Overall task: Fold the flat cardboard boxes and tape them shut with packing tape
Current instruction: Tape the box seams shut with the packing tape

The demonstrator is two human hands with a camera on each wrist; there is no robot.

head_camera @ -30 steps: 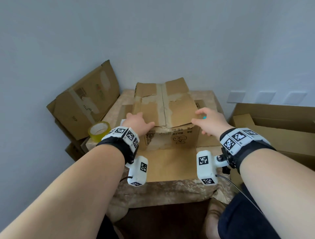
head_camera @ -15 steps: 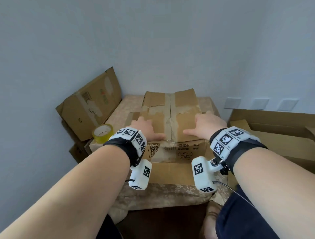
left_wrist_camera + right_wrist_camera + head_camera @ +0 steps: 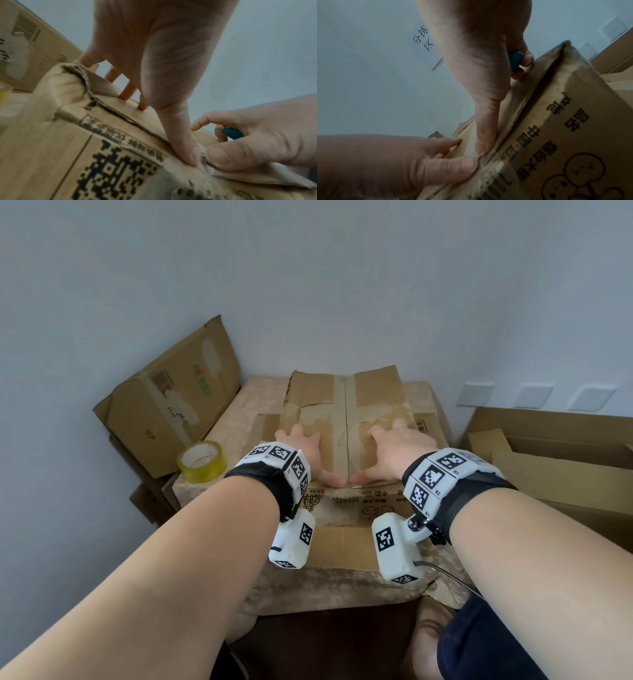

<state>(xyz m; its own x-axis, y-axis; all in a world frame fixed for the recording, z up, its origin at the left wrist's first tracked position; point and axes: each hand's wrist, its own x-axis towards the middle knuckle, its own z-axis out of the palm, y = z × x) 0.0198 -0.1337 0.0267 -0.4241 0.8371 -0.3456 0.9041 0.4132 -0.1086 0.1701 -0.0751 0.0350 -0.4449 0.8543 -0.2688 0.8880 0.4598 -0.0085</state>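
Observation:
A worn cardboard box (image 3: 342, 508) with old tape marks stands on the cloth-covered table (image 3: 342, 587). Its two top flaps (image 3: 315, 419) lie closed and meet at a centre seam. My left hand (image 3: 301, 446) presses flat on the left flap, fingers spread, thumb (image 3: 181, 148) at the front edge beside the seam. My right hand (image 3: 394, 446) presses the right flap with its thumb (image 3: 484, 135) at the seam. Its curled outer fingers hold a small teal object (image 3: 515, 60), also visible in the left wrist view as the teal object (image 3: 231, 133). A yellowish roll of packing tape (image 3: 201, 461) sits on the table's left corner.
A flattened cardboard box (image 3: 171, 402) leans on the wall at the left, behind the tape. Open cardboard boxes (image 3: 548, 460) lie to the right of the table. A bottom flap (image 3: 342, 546) juts toward me on the table. The wall is close behind.
Both hands have slid inward from the flaps' outer edges to the centre seam, and the raised flaps are now pressed down flat with the thumbs nearly touching.

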